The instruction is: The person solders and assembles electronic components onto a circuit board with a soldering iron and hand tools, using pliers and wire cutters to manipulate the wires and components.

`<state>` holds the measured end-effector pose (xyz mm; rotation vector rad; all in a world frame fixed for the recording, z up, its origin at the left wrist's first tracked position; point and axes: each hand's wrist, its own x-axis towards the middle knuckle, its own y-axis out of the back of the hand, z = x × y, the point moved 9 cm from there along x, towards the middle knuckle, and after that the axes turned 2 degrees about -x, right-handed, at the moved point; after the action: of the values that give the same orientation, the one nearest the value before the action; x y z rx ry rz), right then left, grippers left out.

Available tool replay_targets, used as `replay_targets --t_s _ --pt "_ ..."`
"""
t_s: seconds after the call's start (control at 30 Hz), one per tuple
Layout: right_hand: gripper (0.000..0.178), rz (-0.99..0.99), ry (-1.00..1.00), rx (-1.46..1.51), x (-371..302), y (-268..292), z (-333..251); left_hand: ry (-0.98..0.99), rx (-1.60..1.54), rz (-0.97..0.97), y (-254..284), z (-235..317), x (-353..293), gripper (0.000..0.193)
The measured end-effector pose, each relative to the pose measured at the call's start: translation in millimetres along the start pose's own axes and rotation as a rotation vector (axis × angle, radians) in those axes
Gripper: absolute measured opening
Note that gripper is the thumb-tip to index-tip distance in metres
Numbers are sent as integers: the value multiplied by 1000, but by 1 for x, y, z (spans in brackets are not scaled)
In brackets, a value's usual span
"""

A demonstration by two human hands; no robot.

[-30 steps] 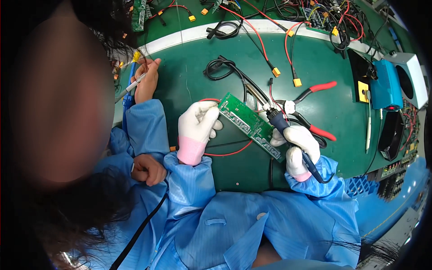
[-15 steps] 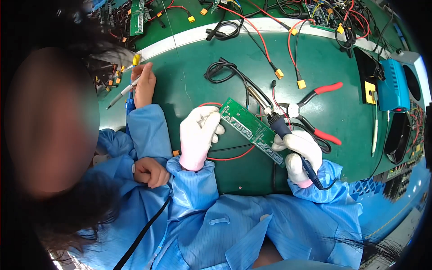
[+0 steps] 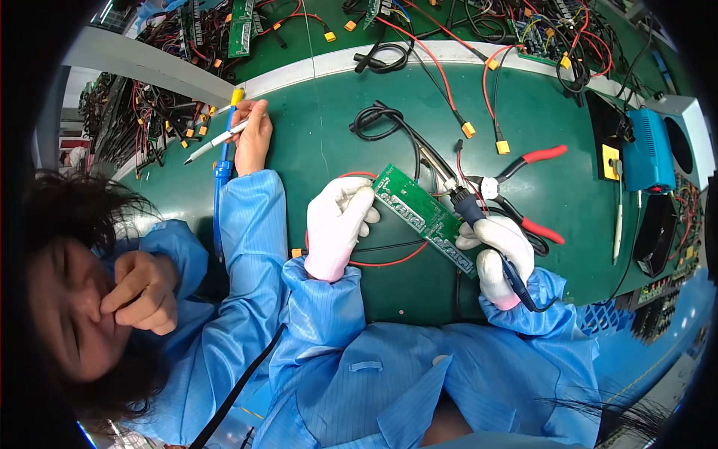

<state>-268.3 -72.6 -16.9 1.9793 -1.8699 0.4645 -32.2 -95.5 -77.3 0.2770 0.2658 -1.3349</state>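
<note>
A long green circuit board (image 3: 419, 212) is tilted above the table, its upper left end pinched between the thumb and fingers of my white-gloved left hand (image 3: 335, 224). My gloved right hand (image 3: 502, 254) is wrapped round the dark blue handle of a soldering iron (image 3: 469, 207). The iron's metal shaft points up and left, past the board's upper edge; whether its tip touches anything I cannot tell. Fingers of the right hand also reach the board's right side. Red and black wires (image 3: 389, 262) run from behind the board, partly hidden by it.
Red-handled pliers (image 3: 532, 222) lie right of the iron, near a coiled black cable (image 3: 374, 120). A blue soldering station (image 3: 649, 150) stands at the right. At my left sits a co-worker, whose hand (image 3: 253, 138) holds a white pen (image 3: 213, 144). Wired boards (image 3: 542, 37) lie beyond the white ledge.
The view has shifted slightly. The co-worker's head has moved down and away from the table, and their lower hand has risen to the face. My hands keep the board and iron nearly still.
</note>
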Motion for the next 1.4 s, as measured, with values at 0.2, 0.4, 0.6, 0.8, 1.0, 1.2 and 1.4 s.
replay_targets --t_s 0.2,0.4,0.6,0.8,1.0,1.2,1.4 --pt "29 1 -13 -28 -2 0 3 -12 -22 -17 1 0 -1 22" --pt "30 7 1 -62 -3 5 3 -65 -83 -71 -5 0 0 21" --pt "32 -18 12 -3 -2 -5 -2 -86 -123 -52 9 1 -12 20" --pt "38 -119 130 -83 1 -9 -9 -111 -151 -77 -1 4 -9 18" --pt "48 -256 254 -166 3 -21 -15 -120 -200 -64 -3 4 -9 17" --pt "57 -324 299 -364 -2 -29 -19 -156 -244 -52 0 7 -12 17" --pt "58 -219 283 -377 -1 -22 -13 -185 -258 -85 -6 13 -12 18"
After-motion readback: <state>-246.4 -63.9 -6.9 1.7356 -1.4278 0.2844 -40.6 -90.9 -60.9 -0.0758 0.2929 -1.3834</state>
